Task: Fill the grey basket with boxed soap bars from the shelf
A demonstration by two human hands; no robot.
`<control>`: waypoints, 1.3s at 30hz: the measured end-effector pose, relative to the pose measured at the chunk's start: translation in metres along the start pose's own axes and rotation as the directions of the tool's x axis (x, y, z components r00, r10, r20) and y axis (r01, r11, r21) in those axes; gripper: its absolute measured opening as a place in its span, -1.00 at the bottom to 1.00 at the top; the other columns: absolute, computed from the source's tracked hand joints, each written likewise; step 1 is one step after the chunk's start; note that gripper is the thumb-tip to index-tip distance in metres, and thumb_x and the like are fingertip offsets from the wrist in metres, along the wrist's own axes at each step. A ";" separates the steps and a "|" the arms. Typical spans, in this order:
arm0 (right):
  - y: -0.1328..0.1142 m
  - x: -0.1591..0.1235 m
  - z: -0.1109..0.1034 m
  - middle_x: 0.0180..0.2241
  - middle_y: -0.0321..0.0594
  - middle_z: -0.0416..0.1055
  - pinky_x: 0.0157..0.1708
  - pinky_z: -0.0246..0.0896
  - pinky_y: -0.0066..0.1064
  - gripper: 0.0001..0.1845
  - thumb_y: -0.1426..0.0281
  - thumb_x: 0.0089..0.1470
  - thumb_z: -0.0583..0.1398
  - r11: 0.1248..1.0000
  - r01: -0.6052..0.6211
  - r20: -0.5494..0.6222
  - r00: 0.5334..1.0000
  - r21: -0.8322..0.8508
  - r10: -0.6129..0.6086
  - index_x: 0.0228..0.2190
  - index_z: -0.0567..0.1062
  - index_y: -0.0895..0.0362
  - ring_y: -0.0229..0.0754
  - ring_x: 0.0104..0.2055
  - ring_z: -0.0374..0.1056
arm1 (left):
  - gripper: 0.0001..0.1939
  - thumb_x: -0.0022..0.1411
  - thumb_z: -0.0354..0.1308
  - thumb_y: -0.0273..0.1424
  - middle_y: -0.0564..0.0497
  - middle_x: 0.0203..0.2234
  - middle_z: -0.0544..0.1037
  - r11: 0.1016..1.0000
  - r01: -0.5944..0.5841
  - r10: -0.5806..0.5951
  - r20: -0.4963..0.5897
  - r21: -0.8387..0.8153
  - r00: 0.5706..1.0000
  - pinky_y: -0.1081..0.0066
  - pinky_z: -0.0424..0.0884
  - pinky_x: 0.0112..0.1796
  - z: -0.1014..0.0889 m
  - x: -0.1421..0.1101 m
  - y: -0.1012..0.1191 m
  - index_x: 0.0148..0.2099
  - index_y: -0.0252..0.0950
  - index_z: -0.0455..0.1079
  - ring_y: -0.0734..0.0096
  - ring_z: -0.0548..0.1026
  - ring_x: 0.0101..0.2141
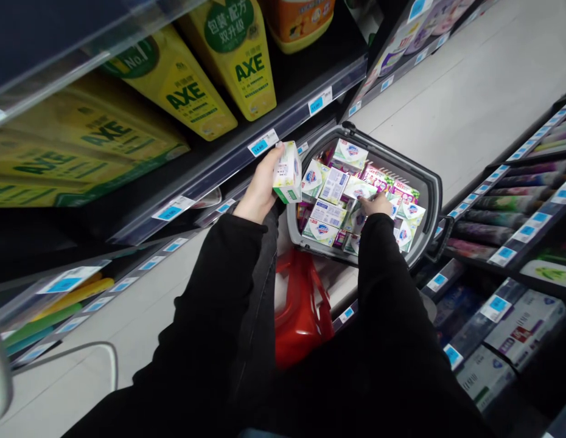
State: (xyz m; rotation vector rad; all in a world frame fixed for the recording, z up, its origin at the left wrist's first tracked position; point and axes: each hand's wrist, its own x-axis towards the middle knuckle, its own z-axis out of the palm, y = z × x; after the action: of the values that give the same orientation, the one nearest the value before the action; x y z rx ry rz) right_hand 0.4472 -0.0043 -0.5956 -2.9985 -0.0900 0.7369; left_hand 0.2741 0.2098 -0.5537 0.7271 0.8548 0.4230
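Note:
My left hand (260,187) grips a white and green soap box (287,173) at the left rim of a grey shopping basket (436,210). Inside that basket lie several white and green boxes of bar soap (328,213), with purple packs (378,179) among them. My right hand (375,205) reaches into the basket, its fingers bent down on the soap boxes near the middle. Its fingertips are partly hidden, so I cannot make out whether a box is held between them.
Yellow AXE bottles (246,70) stand on the dark shelf (219,164) to the left. A red basket (299,310) sits on the floor below the grey one. Shelves with tube-like packs (493,221) and boxes (523,328) line the right side. Pale floor (475,79) stretches beyond.

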 end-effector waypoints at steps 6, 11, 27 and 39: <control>0.021 -0.007 0.009 -0.10 0.03 0.51 -0.05 0.30 -0.23 -0.39 0.05 0.00 0.30 0.995 0.048 0.076 0.996 0.090 -0.055 -0.04 0.37 0.20 0.00 -0.07 0.45 | -0.66 0.28 0.13 -0.11 -0.10 -0.27 0.57 1.000 0.025 -0.025 -0.017 0.010 1.000 0.13 0.53 -0.06 0.004 -0.002 0.003 -0.19 -0.33 0.38 0.01 0.56 -0.04; 0.036 -0.020 0.029 -0.18 -0.02 0.52 -0.11 0.31 -0.29 -0.46 0.05 -0.12 0.36 0.990 0.077 0.060 0.995 0.120 -0.085 -0.24 0.39 0.15 -0.04 -0.14 0.46 | -0.73 0.32 0.08 -0.20 -0.08 -0.37 0.55 0.998 0.056 -0.056 -0.021 -0.011 0.998 0.16 0.53 -0.06 0.007 -0.005 0.008 -0.26 -0.33 0.38 0.05 0.57 -0.06; 0.009 -0.060 0.048 -0.11 0.04 0.51 -0.07 0.30 -0.15 -0.45 0.04 0.04 0.27 0.968 -0.171 -0.041 0.983 0.186 0.182 -0.06 0.37 0.12 0.09 -0.06 0.45 | -0.73 0.40 0.00 -0.30 -0.06 -0.38 0.54 0.995 0.088 -0.091 -0.056 -0.056 0.994 0.18 0.46 0.05 0.021 -0.017 0.012 -0.30 -0.33 0.37 0.11 0.52 0.04; 0.022 -0.070 0.045 0.01 0.15 0.44 0.01 0.28 -0.16 -0.31 0.18 -0.05 0.36 0.987 -0.021 0.017 1.000 0.160 0.018 0.05 0.32 0.20 0.08 0.02 0.40 | -0.73 0.38 0.01 -0.26 -0.12 -0.24 0.60 0.995 0.100 -0.100 -0.016 -0.018 0.995 0.19 0.49 0.05 0.021 -0.016 0.011 -0.31 -0.29 0.37 0.08 0.51 0.06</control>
State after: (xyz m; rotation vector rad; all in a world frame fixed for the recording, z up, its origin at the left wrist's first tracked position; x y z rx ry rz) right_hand 0.3660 -0.0298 -0.6045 -2.8457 -0.0021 0.7319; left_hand 0.2804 0.1993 -0.5280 0.6624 0.8989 0.3471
